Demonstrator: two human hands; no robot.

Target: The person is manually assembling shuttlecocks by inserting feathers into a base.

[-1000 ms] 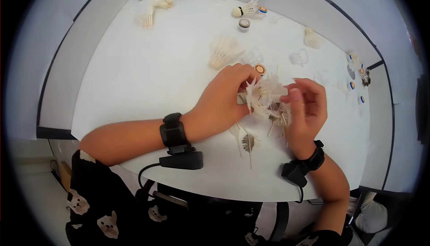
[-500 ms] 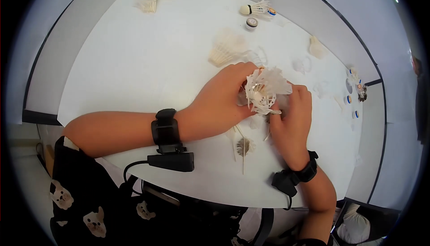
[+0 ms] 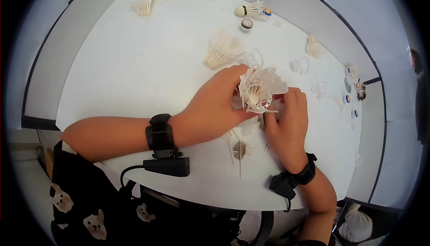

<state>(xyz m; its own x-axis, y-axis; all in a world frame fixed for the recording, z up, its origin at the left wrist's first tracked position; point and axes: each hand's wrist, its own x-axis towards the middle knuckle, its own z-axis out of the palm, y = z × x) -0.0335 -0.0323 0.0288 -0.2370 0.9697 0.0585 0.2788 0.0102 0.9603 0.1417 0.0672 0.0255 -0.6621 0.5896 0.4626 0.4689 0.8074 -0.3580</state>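
A battered white feather shuttlecock (image 3: 256,96) is held with its open, ragged skirt facing up at me. My left hand (image 3: 212,102) wraps round its left side, closed on it; the fingers' far ends are hidden behind the feathers. At the shuttlecock's lower right, my right hand (image 3: 289,127) is closed, thumb and fingers pinching a pale feather piece (image 3: 278,107), partly hidden. Below both hands lie loose feathers with thin quills (image 3: 240,156), one with a dark grey patch.
Beyond my hands lie a detached feather skirt (image 3: 219,51) and a clear plastic ring (image 3: 298,65). Farther back are a whole shuttlecock (image 3: 251,9), a round cork base (image 3: 247,25) and feather bundles (image 3: 142,7). More cork bases (image 3: 346,99) sit along the right edge by the low partition (image 3: 374,111).
The whole view has shifted slightly. The shuttlecock has tilted a little, its inside showing more plainly. Both hands keep nearly the same hold.
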